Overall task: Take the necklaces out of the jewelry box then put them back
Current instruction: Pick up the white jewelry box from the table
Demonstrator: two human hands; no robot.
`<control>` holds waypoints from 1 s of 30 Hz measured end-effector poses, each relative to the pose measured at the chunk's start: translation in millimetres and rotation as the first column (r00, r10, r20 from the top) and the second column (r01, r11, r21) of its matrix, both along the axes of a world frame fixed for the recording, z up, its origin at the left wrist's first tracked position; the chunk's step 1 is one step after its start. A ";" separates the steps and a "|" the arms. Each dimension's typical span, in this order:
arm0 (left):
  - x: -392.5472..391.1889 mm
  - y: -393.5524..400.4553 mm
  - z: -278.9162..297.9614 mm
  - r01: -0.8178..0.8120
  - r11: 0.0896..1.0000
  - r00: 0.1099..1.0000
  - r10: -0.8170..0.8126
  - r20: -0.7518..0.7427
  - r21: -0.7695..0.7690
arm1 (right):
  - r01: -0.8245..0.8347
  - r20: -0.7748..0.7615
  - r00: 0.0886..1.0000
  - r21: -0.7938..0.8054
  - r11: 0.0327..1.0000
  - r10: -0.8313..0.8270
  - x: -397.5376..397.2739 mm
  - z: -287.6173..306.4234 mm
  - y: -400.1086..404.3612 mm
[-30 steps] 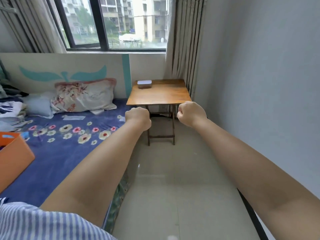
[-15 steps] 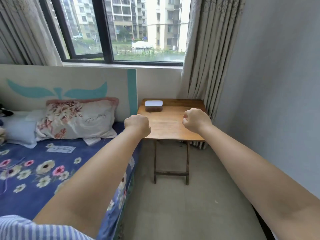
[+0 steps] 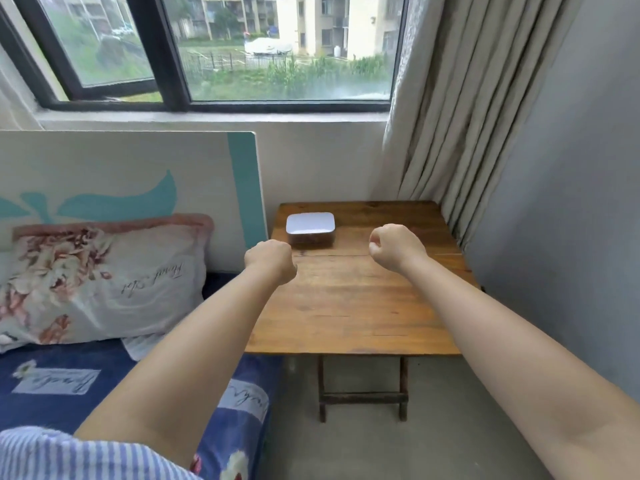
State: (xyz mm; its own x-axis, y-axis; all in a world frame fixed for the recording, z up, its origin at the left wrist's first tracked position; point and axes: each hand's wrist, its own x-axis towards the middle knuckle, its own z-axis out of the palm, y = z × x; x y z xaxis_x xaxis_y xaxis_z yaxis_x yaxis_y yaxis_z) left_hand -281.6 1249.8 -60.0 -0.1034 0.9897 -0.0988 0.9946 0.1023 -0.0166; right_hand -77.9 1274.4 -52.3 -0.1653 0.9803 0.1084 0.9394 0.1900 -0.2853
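Note:
The jewelry box point(image 3: 310, 227), dark-sided with a pale lid that is down, stands at the back left of a small wooden folding table point(image 3: 349, 306). No necklace shows. My left hand point(image 3: 270, 259) is a closed fist, held out at the table's left edge, just in front and to the left of the box. My right hand point(image 3: 394, 245) is also a closed fist, over the table to the right of the box. Neither fist touches the box and nothing is seen in either.
A bed with a blue floral sheet point(image 3: 52, 382) and a flowered pillow point(image 3: 100, 278) lies left of the table. A headboard panel point(image 3: 138, 171) stands behind it. Curtains point(image 3: 460, 109) hang at the table's back right, beside a grey wall point(image 3: 571, 202). A window is behind.
I have come closer to the table; the table and box now look larger and nearer. Both fists stay closed and now reach over the tabletop beside the box.

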 end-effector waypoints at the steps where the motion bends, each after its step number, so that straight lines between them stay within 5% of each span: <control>1: -3.2 22.4 -7.7 -0.008 1.000 1.000 0.009 0.022 -0.015 | 0.006 -0.018 1.000 -0.017 1.000 -0.006 -1.3 -5.9 24.4; 11: -41.7 211.0 -77.6 -0.148 0.978 0.972 0.171 0.160 -0.150 | 0.029 -0.103 0.993 -0.267 0.963 -0.059 -29.6 -92.4 235.1; 21: -79.6 347.8 -178.2 -0.187 0.923 0.845 0.326 0.425 -0.335 | 0.125 -0.304 0.904 -0.481 0.868 -0.299 -75.2 -192.3 351.6; 30: -78.9 402.1 -263.4 -0.224 0.930 0.454 0.365 0.813 -0.292 | 0.203 -0.513 0.714 -0.500 0.842 -0.477 -109.0 -273.4 397.2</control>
